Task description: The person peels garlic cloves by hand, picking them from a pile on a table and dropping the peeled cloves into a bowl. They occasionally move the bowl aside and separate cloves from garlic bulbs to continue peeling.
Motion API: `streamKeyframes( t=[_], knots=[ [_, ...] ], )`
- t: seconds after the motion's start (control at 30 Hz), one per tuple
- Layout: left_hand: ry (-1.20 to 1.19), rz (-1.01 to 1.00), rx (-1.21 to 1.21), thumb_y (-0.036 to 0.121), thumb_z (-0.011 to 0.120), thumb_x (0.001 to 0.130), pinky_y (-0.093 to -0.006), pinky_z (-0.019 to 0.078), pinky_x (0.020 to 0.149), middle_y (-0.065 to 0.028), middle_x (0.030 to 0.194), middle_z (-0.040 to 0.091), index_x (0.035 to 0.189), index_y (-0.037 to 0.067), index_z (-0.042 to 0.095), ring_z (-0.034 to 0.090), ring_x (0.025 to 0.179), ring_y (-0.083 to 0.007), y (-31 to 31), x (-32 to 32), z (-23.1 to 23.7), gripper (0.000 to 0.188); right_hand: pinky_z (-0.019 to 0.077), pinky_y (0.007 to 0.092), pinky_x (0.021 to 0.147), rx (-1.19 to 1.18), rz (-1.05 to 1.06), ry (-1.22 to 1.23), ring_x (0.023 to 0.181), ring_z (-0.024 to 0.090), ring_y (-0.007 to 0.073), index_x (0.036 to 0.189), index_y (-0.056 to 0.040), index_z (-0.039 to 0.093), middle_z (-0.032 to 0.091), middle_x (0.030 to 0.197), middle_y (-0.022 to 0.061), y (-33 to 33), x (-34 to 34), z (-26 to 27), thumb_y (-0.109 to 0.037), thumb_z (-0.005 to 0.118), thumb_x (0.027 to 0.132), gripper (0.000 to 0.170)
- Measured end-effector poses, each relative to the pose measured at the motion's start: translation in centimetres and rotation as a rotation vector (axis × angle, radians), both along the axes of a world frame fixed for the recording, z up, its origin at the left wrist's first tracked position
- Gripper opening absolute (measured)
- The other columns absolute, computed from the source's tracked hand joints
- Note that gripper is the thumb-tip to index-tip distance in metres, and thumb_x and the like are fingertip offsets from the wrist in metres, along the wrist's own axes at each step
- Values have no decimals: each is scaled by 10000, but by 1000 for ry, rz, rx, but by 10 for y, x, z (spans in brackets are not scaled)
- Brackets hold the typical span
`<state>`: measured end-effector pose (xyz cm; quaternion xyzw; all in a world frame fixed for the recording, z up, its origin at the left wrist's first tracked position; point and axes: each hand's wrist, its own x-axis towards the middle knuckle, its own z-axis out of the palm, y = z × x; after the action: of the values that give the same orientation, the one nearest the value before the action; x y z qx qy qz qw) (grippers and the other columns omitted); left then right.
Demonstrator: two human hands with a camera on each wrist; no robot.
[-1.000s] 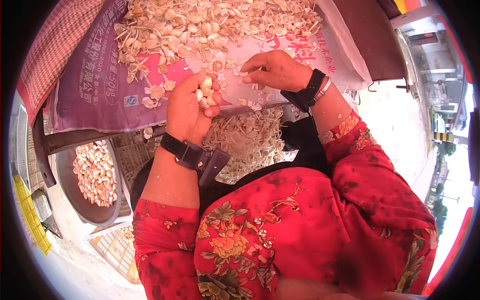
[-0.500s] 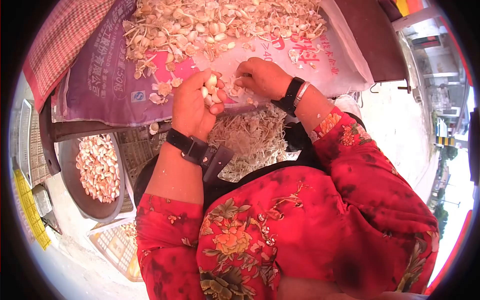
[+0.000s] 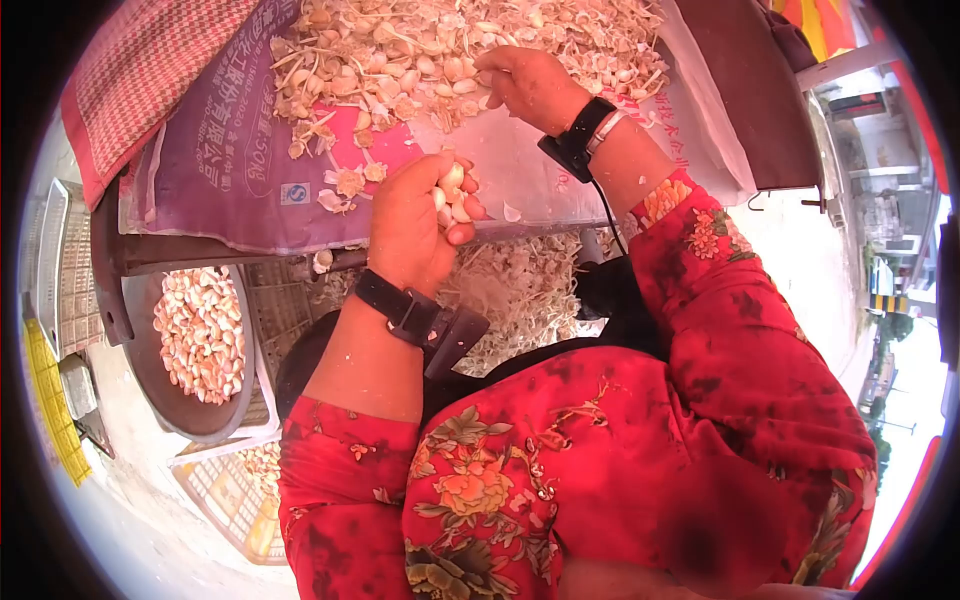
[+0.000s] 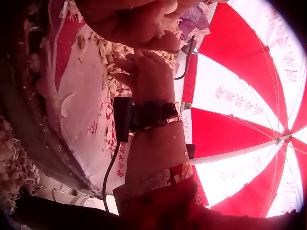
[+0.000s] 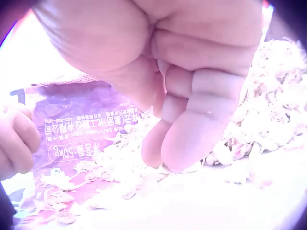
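Observation:
My left hand is held palm up at the near edge of the printed sack, its fingers curled round several pale garlic cloves. Farther out, my right hand reaches to the near side of a heap of garlic cloves and dry skins. In the right wrist view its fingers are loosely bent, with the tips low by the scattered skins and no clove visible in them. The left wrist view shows the same right hand beyond the left one.
Below the table's left side stands a grey basin full of cloves. Under it is a plastic crate. A mound of skins lies below the table edge. A checked cloth covers the left corner; a red-and-white umbrella spreads overhead.
My right hand has moved from beside the left hand outward to the heap. The left hand keeps its cloves and shifts slightly right and down in view.

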<state>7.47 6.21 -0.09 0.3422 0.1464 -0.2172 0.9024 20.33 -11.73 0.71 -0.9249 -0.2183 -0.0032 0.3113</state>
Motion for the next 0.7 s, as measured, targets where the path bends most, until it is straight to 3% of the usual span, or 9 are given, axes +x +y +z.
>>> streamKeyframes(
  t=[0.03, 0.13, 0.23, 0.33, 0.47, 0.57, 0.67, 0.7],
  knots=[
    [-3, 0, -1, 199, 521, 897, -214, 368, 402, -46, 773, 575, 907, 52, 561, 564, 580, -111, 0, 0, 0, 153, 531, 379, 734, -91, 31, -164, 807, 669, 298, 1022, -21, 633, 663, 892, 181, 3, 20, -15, -100, 508, 850, 227],
    [-4, 8, 15, 196, 526, 894, -211, 366, 399, -44, 766, 576, 907, 50, 562, 568, 574, -108, 0, 2, 1, 151, 500, 380, 769, -253, 63, -278, 835, 638, 314, 1067, -32, 623, 645, 888, 189, 19, 46, -31, -148, 563, 846, 257],
    [-1, 23, 18, 194, 529, 892, -207, 364, 395, -48, 770, 578, 908, 46, 560, 568, 574, -109, 0, 2, 3, 153, 483, 397, 813, -337, 18, -173, 913, 606, 344, 1051, -38, 629, 635, 951, 198, 26, 42, -36, -179, 613, 803, 286],
    [-4, 18, 13, 197, 530, 893, -204, 362, 394, -52, 776, 580, 911, 43, 558, 568, 573, -113, -1, 2, 1, 158, 486, 400, 811, -241, -52, -81, 910, 612, 334, 1024, -45, 635, 634, 944, 190, 24, 31, -38, -201, 652, 771, 298],
    [-10, -12, 38, 204, 528, 897, -215, 372, 407, -53, 784, 582, 913, 44, 556, 571, 594, -122, -4, 1, -1, 163, 493, 387, 798, -221, -14, -142, 895, 613, 342, 1025, -44, 619, 628, 975, 197, 17, 5, -38, -234, 671, 769, 323],
    [28, -34, -42, 201, 525, 900, -231, 401, 440, -55, 787, 582, 914, 46, 556, 573, 621, -128, -7, 1, -6, 159, 504, 361, 759, -228, -35, 23, 865, 625, 303, 1051, -34, 605, 631, 978, 174, 19, -11, -27, -225, 685, 768, 351],
    [66, -42, -101, 210, 529, 900, -246, 427, 472, -56, 790, 583, 914, 47, 556, 572, 638, -132, -8, 4, -13, 166, 496, 352, 817, 59, -43, 74, 931, 627, 286, 1098, -43, 592, 635, 1003, 166, 0, -11, -41, -204, 690, 739, 406],
    [56, -40, -90, 211, 531, 899, -247, 432, 478, -57, 792, 583, 919, 45, 558, 572, 639, -133, -7, 5, -16, 170, 499, 327, 779, 94, -23, 106, 887, 624, 240, 1095, -29, 589, 636, 991, 137, -2, -15, -37, -172, 700, 746, 393]
  ],
)
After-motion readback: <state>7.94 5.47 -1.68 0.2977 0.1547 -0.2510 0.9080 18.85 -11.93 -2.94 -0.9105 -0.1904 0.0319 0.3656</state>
